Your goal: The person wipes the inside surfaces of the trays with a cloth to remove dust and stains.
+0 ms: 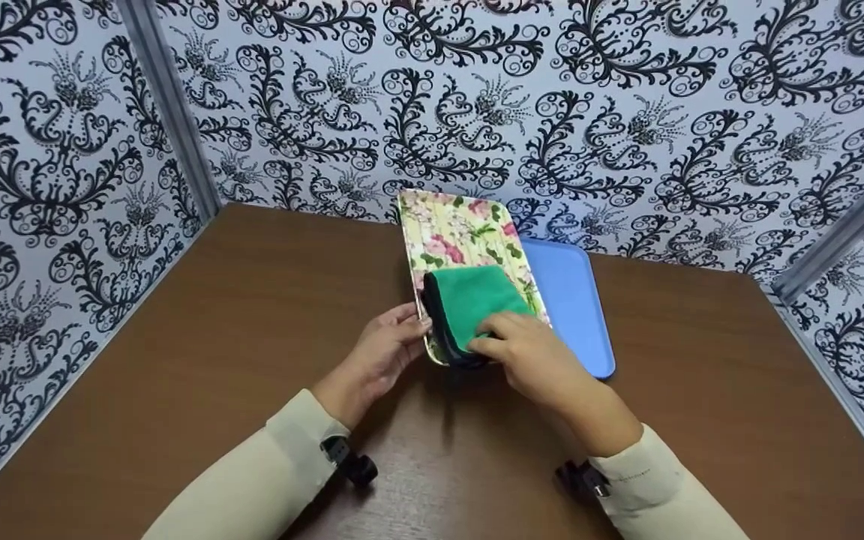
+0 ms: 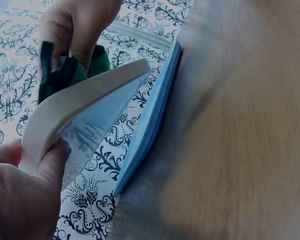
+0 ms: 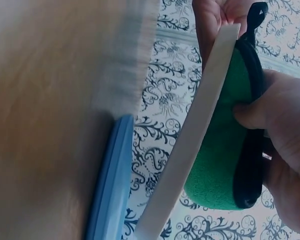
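My left hand grips the left edge of a floral tray, its thumb and fingers on either side of the pale rim in the left wrist view. The tray is lifted off the table and tilted, with its flower print facing up. My right hand holds a folded green cloth with black edging against the lower part of the print. In the right wrist view, the thumb presses on the green cloth near its black border, and a black loop sticks out at one corner.
A blue tray lies on the brown wooden table, partly hidden behind the floral one. Patterned black-and-white panels enclose the back and sides, joined by grey metal posts.
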Motion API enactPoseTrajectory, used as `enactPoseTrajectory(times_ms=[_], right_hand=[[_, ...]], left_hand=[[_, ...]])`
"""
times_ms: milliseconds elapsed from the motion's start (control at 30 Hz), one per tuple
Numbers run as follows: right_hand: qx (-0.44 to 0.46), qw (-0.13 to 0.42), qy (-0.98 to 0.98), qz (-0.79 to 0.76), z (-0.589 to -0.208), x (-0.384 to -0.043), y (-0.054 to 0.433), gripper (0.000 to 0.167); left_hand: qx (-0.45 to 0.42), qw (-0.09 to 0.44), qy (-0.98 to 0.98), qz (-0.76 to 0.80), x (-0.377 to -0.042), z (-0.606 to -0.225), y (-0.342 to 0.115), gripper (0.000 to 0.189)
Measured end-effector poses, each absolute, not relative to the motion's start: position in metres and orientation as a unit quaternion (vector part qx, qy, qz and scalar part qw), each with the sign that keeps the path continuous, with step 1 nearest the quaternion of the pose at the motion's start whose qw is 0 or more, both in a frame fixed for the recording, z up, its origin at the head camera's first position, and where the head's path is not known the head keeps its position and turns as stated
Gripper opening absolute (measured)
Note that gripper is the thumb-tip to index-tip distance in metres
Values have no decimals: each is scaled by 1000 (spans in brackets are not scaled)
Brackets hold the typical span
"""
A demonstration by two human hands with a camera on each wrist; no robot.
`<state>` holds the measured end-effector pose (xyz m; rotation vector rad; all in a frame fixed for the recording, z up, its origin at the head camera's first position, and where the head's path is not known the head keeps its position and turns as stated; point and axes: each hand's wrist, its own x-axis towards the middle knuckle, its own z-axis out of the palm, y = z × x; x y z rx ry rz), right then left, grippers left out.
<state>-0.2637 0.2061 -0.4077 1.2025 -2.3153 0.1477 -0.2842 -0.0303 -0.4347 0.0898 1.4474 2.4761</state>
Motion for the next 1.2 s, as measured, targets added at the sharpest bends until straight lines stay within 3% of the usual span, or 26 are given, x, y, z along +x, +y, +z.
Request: enactPoseTrajectory(times_ms=[267,900,1200], right_hand=[[427,249,-868,50,-404,-270,220,32],[374,205,-904,44,-404,-282,253,42],[348,217,-912,31,-405,-289,264,36]], left_hand=[[35,129,490,861,-284,-435,-32,46],[24,119,497,859,-289,-438,-36,46],[25,117,496,860,-290,-435,-36,44]])
